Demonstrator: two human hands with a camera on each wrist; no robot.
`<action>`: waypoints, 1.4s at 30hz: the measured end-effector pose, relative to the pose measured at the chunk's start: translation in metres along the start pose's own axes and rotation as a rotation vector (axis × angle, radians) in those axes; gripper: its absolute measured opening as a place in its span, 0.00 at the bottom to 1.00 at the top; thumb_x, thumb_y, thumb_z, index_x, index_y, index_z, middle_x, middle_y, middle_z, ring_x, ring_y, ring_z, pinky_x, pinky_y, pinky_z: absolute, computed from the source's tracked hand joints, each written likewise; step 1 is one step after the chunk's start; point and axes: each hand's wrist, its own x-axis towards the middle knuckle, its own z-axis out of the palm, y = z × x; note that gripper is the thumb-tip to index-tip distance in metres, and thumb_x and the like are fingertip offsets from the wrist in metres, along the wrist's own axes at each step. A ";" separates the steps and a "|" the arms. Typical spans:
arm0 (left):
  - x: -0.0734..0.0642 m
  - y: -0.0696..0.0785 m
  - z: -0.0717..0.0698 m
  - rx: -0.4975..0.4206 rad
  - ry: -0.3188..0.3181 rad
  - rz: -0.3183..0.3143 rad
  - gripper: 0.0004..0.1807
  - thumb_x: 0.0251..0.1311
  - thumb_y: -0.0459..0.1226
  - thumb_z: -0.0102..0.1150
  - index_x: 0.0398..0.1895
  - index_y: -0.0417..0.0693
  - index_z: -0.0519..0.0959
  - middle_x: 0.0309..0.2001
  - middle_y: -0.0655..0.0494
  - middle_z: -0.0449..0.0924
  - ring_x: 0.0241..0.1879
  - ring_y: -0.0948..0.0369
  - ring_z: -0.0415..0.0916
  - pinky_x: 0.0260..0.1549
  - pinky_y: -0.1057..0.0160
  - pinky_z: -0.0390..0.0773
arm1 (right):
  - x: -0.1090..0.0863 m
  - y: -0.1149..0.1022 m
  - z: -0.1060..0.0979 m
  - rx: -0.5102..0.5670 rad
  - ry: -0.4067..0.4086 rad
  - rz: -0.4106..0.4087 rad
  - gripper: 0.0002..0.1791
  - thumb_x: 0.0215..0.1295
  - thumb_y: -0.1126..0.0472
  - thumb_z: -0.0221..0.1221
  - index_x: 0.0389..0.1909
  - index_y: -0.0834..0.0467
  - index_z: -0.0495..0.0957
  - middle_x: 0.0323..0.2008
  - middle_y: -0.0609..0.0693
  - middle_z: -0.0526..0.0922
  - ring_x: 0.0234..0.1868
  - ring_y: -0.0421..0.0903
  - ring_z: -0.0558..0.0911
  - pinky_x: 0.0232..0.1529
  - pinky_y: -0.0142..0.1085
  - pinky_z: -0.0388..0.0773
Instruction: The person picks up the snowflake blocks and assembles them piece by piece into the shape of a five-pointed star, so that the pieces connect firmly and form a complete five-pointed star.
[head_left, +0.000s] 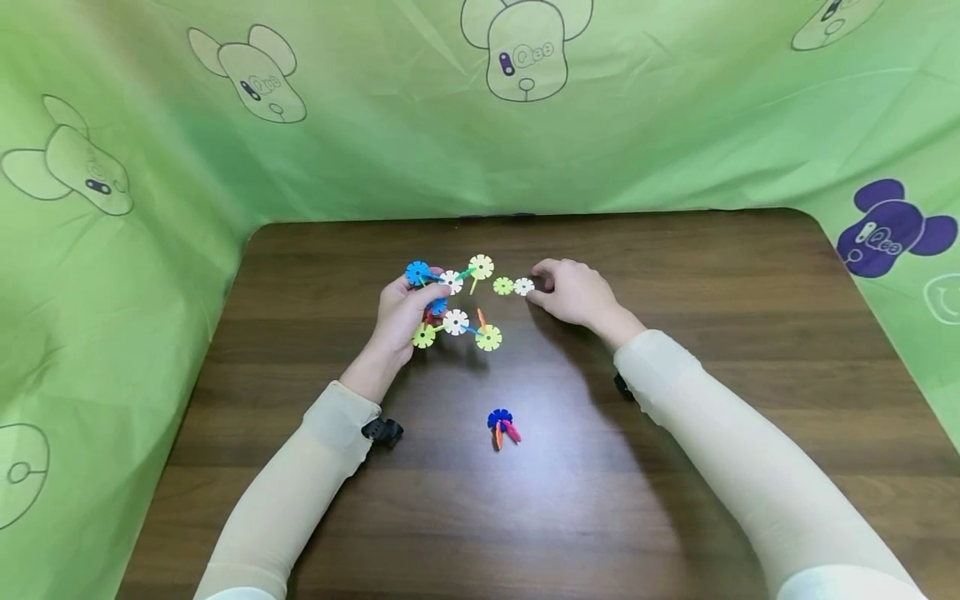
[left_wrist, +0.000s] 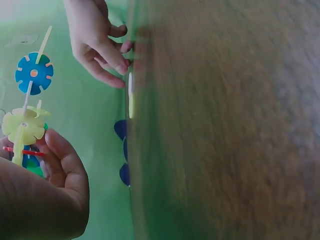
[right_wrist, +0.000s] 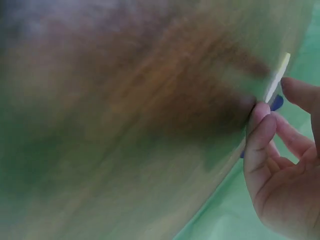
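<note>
In the head view my left hand (head_left: 396, 317) grips a linked chain of notched plastic snowflake discs (head_left: 456, 322), blue, white, yellow-green, green, red and orange, above the table. Part of the chain is hidden behind the thumb and fingers. Flat on the table to its right lie a yellow-green disc (head_left: 503, 286) and a white disc (head_left: 523, 287), side by side. At the white one is my right hand (head_left: 573, 292), thumb and fingers spread apart at its edge. The right wrist view also shows this hand (right_wrist: 285, 165) beside the thin pale disc edge (right_wrist: 277, 80).
Closer to me on the brown wooden table (head_left: 675, 533) sits a small cluster of discs (head_left: 500, 419), dark blue with orange and pink. A green cloth (head_left: 375, 150) with printed cartoon heads hangs behind the table and along its sides.
</note>
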 end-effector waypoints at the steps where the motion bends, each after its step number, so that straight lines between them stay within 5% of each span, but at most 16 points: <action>1: 0.000 0.000 -0.001 -0.002 0.005 0.001 0.13 0.62 0.34 0.70 0.49 0.43 0.83 0.31 0.56 0.80 0.25 0.63 0.76 0.29 0.66 0.80 | 0.002 0.000 0.000 -0.018 0.000 0.003 0.29 0.68 0.45 0.65 0.66 0.53 0.78 0.42 0.54 0.83 0.43 0.54 0.81 0.40 0.53 0.77; 8: 0.001 0.000 -0.004 -0.011 0.023 0.006 0.12 0.62 0.34 0.69 0.48 0.43 0.82 0.32 0.55 0.79 0.24 0.63 0.76 0.27 0.66 0.79 | 0.010 -0.003 0.004 -0.022 -0.001 0.004 0.22 0.67 0.45 0.68 0.58 0.49 0.85 0.37 0.51 0.81 0.40 0.52 0.79 0.35 0.51 0.76; 18: 0.000 -0.003 0.000 -0.025 -0.009 -0.019 0.11 0.64 0.34 0.68 0.48 0.44 0.81 0.27 0.55 0.77 0.21 0.63 0.75 0.23 0.67 0.77 | 0.009 0.001 0.009 0.186 -0.028 -0.010 0.18 0.66 0.56 0.69 0.49 0.60 0.77 0.43 0.56 0.83 0.45 0.54 0.81 0.51 0.49 0.74; 27: -0.004 -0.007 0.011 -0.014 -0.050 -0.029 0.13 0.63 0.35 0.69 0.49 0.43 0.82 0.27 0.55 0.77 0.21 0.62 0.75 0.21 0.67 0.76 | -0.010 0.001 0.006 0.448 -0.004 0.011 0.15 0.69 0.59 0.66 0.50 0.64 0.82 0.38 0.55 0.85 0.32 0.48 0.85 0.34 0.35 0.77; 35: -0.010 -0.009 0.027 -0.008 -0.106 -0.051 0.13 0.64 0.34 0.68 0.50 0.42 0.81 0.26 0.55 0.78 0.23 0.63 0.74 0.23 0.67 0.78 | -0.044 -0.007 -0.010 0.628 -0.029 0.011 0.18 0.69 0.58 0.68 0.52 0.66 0.83 0.41 0.59 0.87 0.36 0.59 0.86 0.36 0.38 0.81; 42: -0.014 -0.011 0.038 -0.012 -0.138 -0.055 0.12 0.63 0.33 0.69 0.49 0.42 0.82 0.27 0.54 0.79 0.24 0.62 0.75 0.25 0.66 0.79 | -0.066 -0.020 -0.011 0.813 -0.086 0.070 0.17 0.69 0.61 0.68 0.53 0.67 0.83 0.41 0.64 0.86 0.29 0.48 0.82 0.22 0.29 0.69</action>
